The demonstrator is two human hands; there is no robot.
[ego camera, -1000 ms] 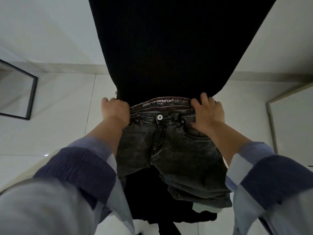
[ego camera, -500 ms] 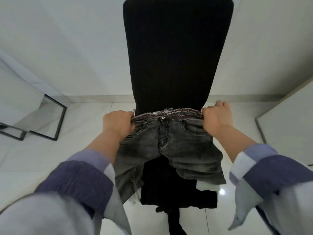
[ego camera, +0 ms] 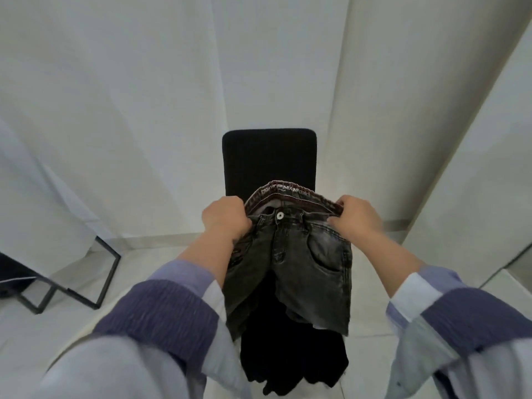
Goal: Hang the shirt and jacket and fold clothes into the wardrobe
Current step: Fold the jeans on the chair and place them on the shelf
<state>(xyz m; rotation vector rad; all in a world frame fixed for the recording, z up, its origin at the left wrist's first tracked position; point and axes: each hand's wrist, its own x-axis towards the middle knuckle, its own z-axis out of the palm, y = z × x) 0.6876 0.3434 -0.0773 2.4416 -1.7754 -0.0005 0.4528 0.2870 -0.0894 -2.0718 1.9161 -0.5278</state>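
Jeans higher off chair than before, waistband gripped in left hand and right hand.

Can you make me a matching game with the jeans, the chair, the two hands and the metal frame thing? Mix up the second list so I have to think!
Things:
1. jeans
2. chair
3. left hand and right hand
4. metal frame

Clues:
A. stands on the floor, far left
B. black, behind the held clothes
C. grip a waistband, one at each end
D. dark grey, with a white button

Pairs: 1-D, 2-B, 3-C, 4-A
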